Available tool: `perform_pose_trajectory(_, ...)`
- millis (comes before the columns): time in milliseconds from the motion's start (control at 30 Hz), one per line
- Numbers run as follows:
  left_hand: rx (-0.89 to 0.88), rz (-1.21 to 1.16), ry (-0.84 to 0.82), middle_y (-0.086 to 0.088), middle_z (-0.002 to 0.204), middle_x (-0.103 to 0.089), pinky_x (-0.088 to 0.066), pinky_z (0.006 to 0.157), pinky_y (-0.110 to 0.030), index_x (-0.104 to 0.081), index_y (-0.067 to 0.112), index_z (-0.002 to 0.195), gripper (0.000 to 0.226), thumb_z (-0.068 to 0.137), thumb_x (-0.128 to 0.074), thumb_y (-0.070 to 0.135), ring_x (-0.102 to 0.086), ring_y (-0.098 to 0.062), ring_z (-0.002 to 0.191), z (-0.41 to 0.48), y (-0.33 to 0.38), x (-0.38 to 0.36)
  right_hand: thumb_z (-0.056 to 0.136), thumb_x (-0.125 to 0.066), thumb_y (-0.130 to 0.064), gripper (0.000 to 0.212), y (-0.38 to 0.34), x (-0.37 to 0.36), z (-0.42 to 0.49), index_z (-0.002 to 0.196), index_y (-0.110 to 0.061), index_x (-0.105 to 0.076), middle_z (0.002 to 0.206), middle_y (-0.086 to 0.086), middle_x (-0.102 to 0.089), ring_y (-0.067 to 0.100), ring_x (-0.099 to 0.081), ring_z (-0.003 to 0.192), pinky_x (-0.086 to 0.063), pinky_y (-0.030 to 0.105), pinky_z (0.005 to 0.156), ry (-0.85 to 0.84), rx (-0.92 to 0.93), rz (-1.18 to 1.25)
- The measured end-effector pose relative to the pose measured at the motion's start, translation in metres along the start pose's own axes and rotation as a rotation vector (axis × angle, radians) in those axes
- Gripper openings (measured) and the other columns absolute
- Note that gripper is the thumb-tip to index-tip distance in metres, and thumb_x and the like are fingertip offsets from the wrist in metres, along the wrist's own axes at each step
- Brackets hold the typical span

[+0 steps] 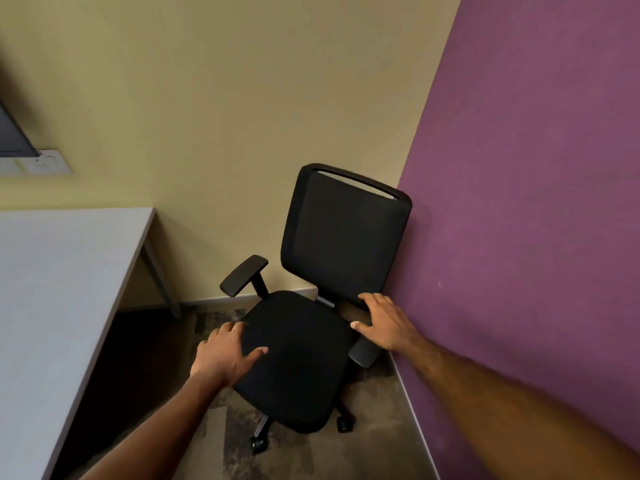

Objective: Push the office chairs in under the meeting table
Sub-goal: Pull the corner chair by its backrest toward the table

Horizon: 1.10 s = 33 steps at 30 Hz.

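Item: office chair (298, 358), black, mesh backrest (343, 237), standing on castors (258, 443) in the corner where the beige wall (207, 98) meets the purple wall (519, 202); its back is close against the purple wall and its seat faces out towards the camera; it is well apart from the meeting table (62, 271), which lies to the left with a leg (162, 275) near the corner, so the chair is not yet pushed under. Left hand (225, 351): resting on the seat's table-side edge, fingers (235, 329) loosely spread along the rim, thumb splayed onto the cushion; no firm grip evident. Right hand (384, 323): laid over the wall-side armrest [1050,1035 is hidden in part], fingers (370, 299) spread and reaching towards the backrest's lower edge; whether they clasp anything beneath cannot be told. Free armrest (244, 275): raised, table side. Hazards, as judged: the seat may swivel rather than roll, since both hands sit off-centre and flat; the free armrest looks likely to strike the tabletop edge if it stands too high; the castors may drag on the carpet (374, 410); the backrest could scrape the purple wall while the chair turns; the table leg may block the base.
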<state>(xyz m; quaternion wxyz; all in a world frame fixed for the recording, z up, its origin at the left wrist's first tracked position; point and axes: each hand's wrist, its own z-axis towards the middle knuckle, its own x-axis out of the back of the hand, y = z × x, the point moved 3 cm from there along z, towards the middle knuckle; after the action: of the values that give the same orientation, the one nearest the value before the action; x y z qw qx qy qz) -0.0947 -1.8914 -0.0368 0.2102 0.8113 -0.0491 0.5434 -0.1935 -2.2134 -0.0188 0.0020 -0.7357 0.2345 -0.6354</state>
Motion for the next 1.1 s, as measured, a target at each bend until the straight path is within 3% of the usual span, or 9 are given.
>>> perform_pose_trajectory(267,-0.026,0.034,0.035,-0.001,0.154,-0.042,-0.041,0.11,-0.047,-0.036,0.028,0.151,0.086,0.084,-0.048,0.08,-0.042,-0.024,0.139,0.089,0.02,0.009,0.088,-0.066,-0.049,0.073,0.043,0.069,0.105,0.147,-0.018,-0.037,0.148,0.007,-0.045,0.028,-0.041,0.135,-0.038,0.041,0.109,0.141,-0.022,0.012)
perform_pose_trajectory(500,-0.037,0.067,0.114,-0.001,0.152,-0.043,-0.042,0.109,-0.048,-0.037,0.03,0.149,0.08,0.085,-0.052,0.076,-0.042,-0.024,0.139,0.184,0.083,0.046,0.086,-0.072,-0.042,0.075,0.108,0.134,0.211,0.146,-0.01,-0.04,0.145,0.014,-0.048,0.032,-0.044,0.134,-0.038,0.044,0.111,0.293,-0.115,0.117)
perform_pose_trajectory(633,-0.058,0.039,0.16,-0.002,0.149,-0.045,-0.042,0.108,-0.049,-0.037,0.027,0.149,0.081,0.086,-0.052,0.074,-0.042,-0.025,0.137,0.242,0.139,0.071,0.086,-0.073,-0.044,0.08,0.148,0.156,0.268,0.148,-0.008,-0.036,0.147,0.016,-0.044,0.034,-0.042,0.136,-0.035,0.046,0.113,0.294,-0.143,0.12)
perform_pose_trajectory(833,-0.081,-0.029,0.182,-0.007,0.152,-0.041,-0.043,0.106,-0.054,-0.034,0.024,0.15,0.082,0.087,-0.054,0.072,-0.041,-0.03,0.137,0.313,0.225,0.088,0.098,-0.06,-0.029,0.075,0.197,0.161,0.331,0.156,-0.004,-0.02,0.161,0.018,-0.026,0.034,-0.028,0.147,-0.027,0.043,0.118,0.212,-0.216,0.408)
perform_pose_trajectory(900,-0.094,-0.097,0.172,-0.009,0.153,-0.041,-0.042,0.108,-0.053,-0.035,0.022,0.15,0.082,0.087,-0.058,0.069,-0.042,-0.031,0.137,0.338,0.256,0.093,0.101,-0.056,-0.029,0.071,0.211,0.154,0.346,0.157,-0.005,-0.018,0.162,0.016,-0.025,0.032,-0.027,0.149,-0.026,0.042,0.119,0.134,-0.216,0.467)
perform_pose_trajectory(1033,-0.11,-0.472,0.155,-0.014,0.149,-0.047,-0.043,0.111,-0.044,-0.038,0.012,0.15,0.074,0.093,-0.065,0.051,-0.049,-0.03,0.133,0.386,0.313,0.1,0.102,-0.053,-0.023,0.048,0.218,0.143,0.361,0.147,-0.008,-0.044,0.145,0.013,-0.053,0.032,-0.048,0.135,-0.041,0.039,0.111,0.109,-0.154,0.618)
perform_pose_trajectory(1100,-0.089,-0.684,0.12,-0.013,0.142,-0.055,-0.045,0.103,-0.035,-0.04,0.01,0.149,0.067,0.096,-0.063,0.043,-0.055,-0.027,0.127,0.407,0.341,0.1,0.102,-0.054,-0.023,0.051,0.221,0.138,0.364,0.149,-0.009,-0.041,0.148,0.013,-0.05,0.031,-0.048,0.136,-0.042,0.047,0.112,0.105,-0.169,0.712)
